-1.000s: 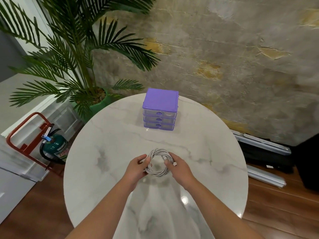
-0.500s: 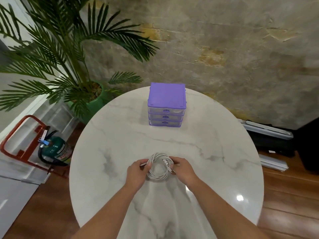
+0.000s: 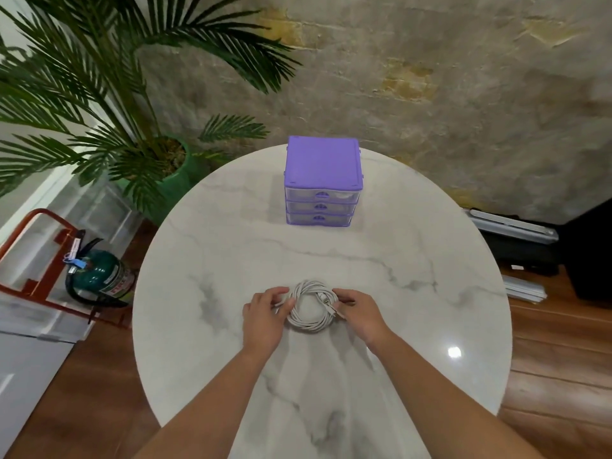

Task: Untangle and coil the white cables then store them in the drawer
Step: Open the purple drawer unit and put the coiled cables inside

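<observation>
A white cable (image 3: pixel 310 306), wound into one round coil of several turns, is held between two hands near the front edge of a round table (image 3: pixel 205 260) topped in glossy grey-veined white marble. The coil's left side is pinched by the left hand (image 3: pixel 263 318), thumb and fingers curled round the strands; its right side, where a connector end lies across the turns, is gripped by the curled fingers of the right hand (image 3: pixel 359 314). Whether the coil is touching the marble or is lifted just clear of it cannot be told. One purple plastic organizer (image 3: pixel 323 167), square-topped, is seen near the table's far edge, well apart from the coil; three clear-fronted drawers (image 3: pixel 321 207) are stacked in it, each with a small purple handle, all pushed in, and something pale is visible through the top one. One palm (image 3: pixel 99 77) in a green pot (image 3: pixel 175 190) is placed beyond the table's left edge, against a rough, mottled plaster wall (image 3: pixel 447 77). One dark green extinguisher (image 3: pixel 106 276) is lodged in a red metal frame (image 3: pixel 29 253) on the wooden floor (image 3: pixel 556 359) at the left; its label carries red writing too blurred to be read, and a blue tag is tied near its neck. Two pale flat panels (image 3: pixel 516 226) are laid on the floor at the right.
</observation>
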The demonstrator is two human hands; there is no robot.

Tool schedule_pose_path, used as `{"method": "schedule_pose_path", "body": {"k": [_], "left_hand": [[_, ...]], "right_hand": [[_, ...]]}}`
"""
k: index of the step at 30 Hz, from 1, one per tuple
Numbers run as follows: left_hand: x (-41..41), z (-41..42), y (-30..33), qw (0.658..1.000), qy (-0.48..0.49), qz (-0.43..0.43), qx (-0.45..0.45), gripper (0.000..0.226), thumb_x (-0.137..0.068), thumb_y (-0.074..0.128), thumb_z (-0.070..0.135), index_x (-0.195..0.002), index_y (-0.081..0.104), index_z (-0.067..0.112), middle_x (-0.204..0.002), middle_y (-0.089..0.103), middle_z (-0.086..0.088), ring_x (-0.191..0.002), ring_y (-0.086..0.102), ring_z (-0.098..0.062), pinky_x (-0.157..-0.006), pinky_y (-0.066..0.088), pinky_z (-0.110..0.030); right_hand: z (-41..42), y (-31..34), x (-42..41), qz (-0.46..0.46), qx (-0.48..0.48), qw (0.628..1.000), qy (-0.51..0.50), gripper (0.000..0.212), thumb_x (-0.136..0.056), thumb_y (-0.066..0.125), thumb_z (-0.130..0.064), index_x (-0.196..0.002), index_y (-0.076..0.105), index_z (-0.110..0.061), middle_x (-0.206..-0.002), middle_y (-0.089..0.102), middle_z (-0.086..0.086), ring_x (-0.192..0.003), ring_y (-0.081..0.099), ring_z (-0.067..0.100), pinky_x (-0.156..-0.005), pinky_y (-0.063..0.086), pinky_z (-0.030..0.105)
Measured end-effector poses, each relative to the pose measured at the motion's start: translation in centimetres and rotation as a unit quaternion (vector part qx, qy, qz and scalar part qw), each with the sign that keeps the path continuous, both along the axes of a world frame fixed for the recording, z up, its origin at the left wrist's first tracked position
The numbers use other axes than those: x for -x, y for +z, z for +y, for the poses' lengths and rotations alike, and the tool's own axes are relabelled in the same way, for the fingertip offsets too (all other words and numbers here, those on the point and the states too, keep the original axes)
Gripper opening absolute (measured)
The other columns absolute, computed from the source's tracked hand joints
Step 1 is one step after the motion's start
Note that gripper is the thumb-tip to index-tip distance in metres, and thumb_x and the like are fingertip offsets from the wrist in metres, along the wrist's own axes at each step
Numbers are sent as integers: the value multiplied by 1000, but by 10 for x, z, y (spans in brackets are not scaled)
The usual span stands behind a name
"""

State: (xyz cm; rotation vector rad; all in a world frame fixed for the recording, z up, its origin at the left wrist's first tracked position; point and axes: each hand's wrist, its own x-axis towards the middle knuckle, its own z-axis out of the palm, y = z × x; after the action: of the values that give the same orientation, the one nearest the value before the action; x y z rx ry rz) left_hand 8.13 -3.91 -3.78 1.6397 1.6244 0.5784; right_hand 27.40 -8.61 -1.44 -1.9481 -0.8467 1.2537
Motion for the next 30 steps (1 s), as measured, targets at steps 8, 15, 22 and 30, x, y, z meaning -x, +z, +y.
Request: {"method": "schedule_pose_path", "body": {"k": [8,15,22,30], "left_hand": [[8,-7,-1,998,-58,22,32,35,-88,60,50,-120,63,37,-110,59,7,-115,44,-6,-91,17,-17],[7,3,8,995,-55,12,77,36,-81,62,55,-111,68,36,-95,56,16,-115,53,-14,-104,26,-26],[-14,50,38,989,-10,-84,118,32,-97,53,34,-114,69,14,-104,69,-2,-106,61,-19,-92,41,-26],[-58,145,76,972,32,-213,97,61,-88,56,55,-130,54,10,-118,59,-3,-106,56,-14,-101,46,-40]], "right_hand": [[0,-1,-1,-13,-12,1000,13,28,-86,61,0,-108,74,-10,-96,74,4,-84,65,13,-79,50,21],[14,-2,-5,-10,41,998,-39,27,-87,57,-4,-107,73,-10,-97,68,1,-94,61,14,-97,46,30],[55,5,-11,16,12,996,-84,11,-88,63,-11,-93,73,-13,-71,63,-9,-60,54,8,-73,48,30],[123,20,-21,72,-6,992,-99,23,-92,51,-2,-102,71,-9,-73,63,3,-40,48,3,-45,37,19]]}}
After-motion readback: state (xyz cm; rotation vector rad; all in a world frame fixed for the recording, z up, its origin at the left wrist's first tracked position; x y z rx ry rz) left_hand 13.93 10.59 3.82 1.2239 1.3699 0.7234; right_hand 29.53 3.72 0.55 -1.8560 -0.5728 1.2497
